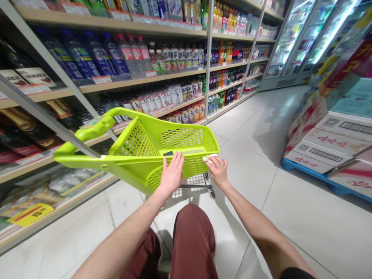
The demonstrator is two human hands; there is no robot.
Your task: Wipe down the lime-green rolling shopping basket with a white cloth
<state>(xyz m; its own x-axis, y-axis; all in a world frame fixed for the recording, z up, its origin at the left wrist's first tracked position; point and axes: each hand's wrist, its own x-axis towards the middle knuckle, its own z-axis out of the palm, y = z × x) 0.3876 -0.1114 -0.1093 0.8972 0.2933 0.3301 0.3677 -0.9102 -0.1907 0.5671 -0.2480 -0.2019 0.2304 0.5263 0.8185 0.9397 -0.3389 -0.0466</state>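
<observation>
A lime-green shopping cart (136,162) stands sideways in front of me, its handle toward the left. My left hand (173,172) rests on the cart's near rim, fingers extended and pointing away from me. A small dark flat object (168,154) lies just beyond those fingertips, partly hidden by the rim. At the cart's right front corner, my right hand (217,168) has its fingers bent around a crumpled white cloth or tissue (212,158), which touches the rim.
Shelves of bottled drinks (183,33) run along the left, close to the cart. Stacked cartons (334,141) sit on a blue pallet (309,170) at the right. Glass-door fridges (302,37) stand at the back, beyond the tiled aisle floor (247,128).
</observation>
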